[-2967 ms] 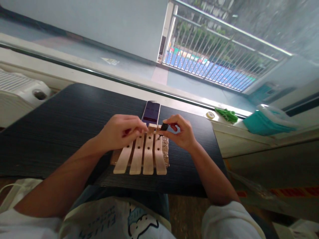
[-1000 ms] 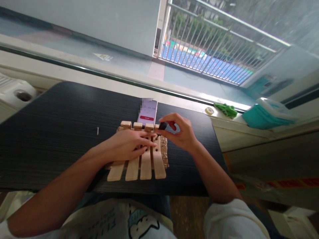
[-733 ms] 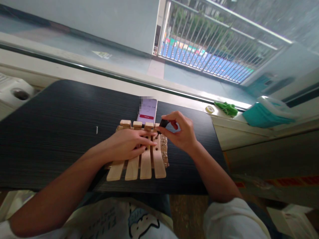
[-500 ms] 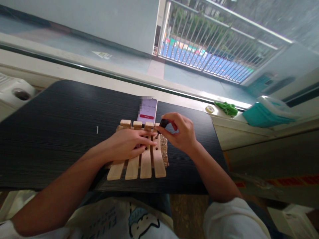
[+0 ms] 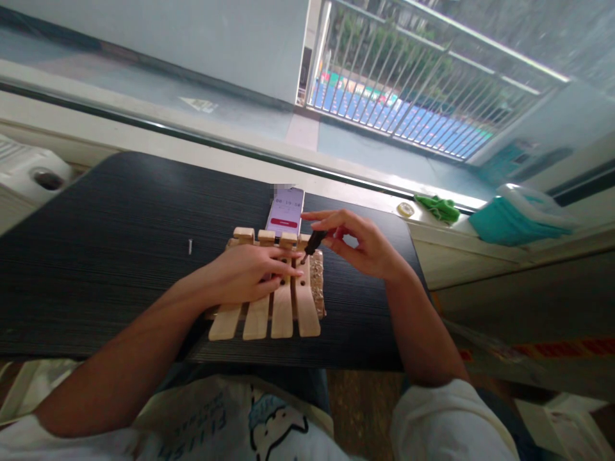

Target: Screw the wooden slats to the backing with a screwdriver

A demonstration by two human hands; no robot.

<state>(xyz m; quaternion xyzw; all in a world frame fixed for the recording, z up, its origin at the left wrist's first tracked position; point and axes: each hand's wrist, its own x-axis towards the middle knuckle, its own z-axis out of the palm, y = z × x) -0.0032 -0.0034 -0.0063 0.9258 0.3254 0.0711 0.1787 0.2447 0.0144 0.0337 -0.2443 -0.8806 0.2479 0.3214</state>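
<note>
My left hand (image 5: 245, 272) lies palm down, fingers stretched out, across several curved wooden pieces with dark holes. These sit side by side on a rough brown block (image 5: 317, 275). My right hand (image 5: 358, 240) pinches the black handle of a screwdriver (image 5: 314, 243), its index finger stretched away toward the phone. The screwdriver slants down, its tip at the upper hole of the rightmost wooden piece (image 5: 306, 314), close to my left fingertips. Whether a screw sits under the tip is too small to tell.
A phone (image 5: 286, 211) with a lit timer screen lies just beyond the wood. One loose screw (image 5: 190, 246) is on the black table (image 5: 120, 218) to the left. A tape roll (image 5: 405, 209), green cloth (image 5: 438, 209) and teal container (image 5: 509, 221) stand along the right window ledge.
My right hand has shifted slightly right, and its grip on the screwdriver has loosened, with the index finger now extended. My left hand stays on the wood.
</note>
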